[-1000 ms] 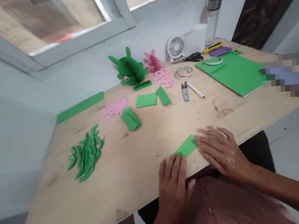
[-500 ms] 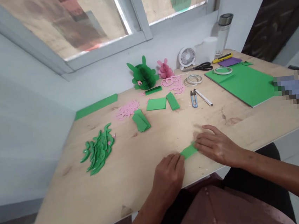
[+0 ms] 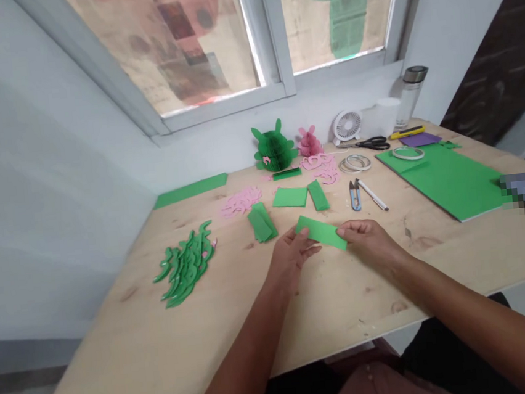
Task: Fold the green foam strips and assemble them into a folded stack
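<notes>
A narrow strip of green paper is held slantwise above the table by both hands. My left hand pinches its left end, thumb on top. At the right end, my right hand grips it between thumb and fingers. Just beyond lie green paper rectangles, a narrower green piece and a small overlapping stack of green paper. To the left is a heap of curved green paper cut-outs, with pink cut-outs behind it.
Along the wall stand a green paper figure, a pink one, a white fan and a glass bottle. Blue thread snips, a white pen, black-handled scissors, tape rolls and green sheets lie at right.
Both hands have lifted the green strip off the table near its front edge and moved it forward. The strip now shows more of its face. The camera view has tilted up.
</notes>
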The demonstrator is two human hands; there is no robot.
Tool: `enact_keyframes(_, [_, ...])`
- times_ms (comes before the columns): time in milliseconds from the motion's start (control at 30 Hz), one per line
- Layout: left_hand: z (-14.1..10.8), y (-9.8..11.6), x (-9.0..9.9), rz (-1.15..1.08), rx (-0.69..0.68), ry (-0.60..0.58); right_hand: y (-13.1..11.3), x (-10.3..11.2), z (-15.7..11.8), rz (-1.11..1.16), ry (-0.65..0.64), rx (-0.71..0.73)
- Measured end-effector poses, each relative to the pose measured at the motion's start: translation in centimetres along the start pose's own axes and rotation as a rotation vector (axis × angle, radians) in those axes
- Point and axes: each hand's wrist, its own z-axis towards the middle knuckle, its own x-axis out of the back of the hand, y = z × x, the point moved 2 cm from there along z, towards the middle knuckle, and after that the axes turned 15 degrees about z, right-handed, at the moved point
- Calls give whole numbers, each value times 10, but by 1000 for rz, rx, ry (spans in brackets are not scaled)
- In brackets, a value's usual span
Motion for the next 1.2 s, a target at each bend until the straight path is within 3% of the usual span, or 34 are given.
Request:
enact_keyframes(100, [8,-7,-11,-47,10,19,-1,-9,9,59,6,15])
enact_keyframes(267, [24,-10,-14,-15,-16,170,6,-11,21,50,-5,15])
enact_keyframes(667, [30,-17,-22,-285,7,132,18,-13,26,122,-82,71])
enact_keyframes(967, [30,-9,-23,-277,-1,204,23,-12,23,95,-69,81])
enact_keyframes(1200, [31,-1,-18,-240,-37,189,28,-8,25,116,-33,74])
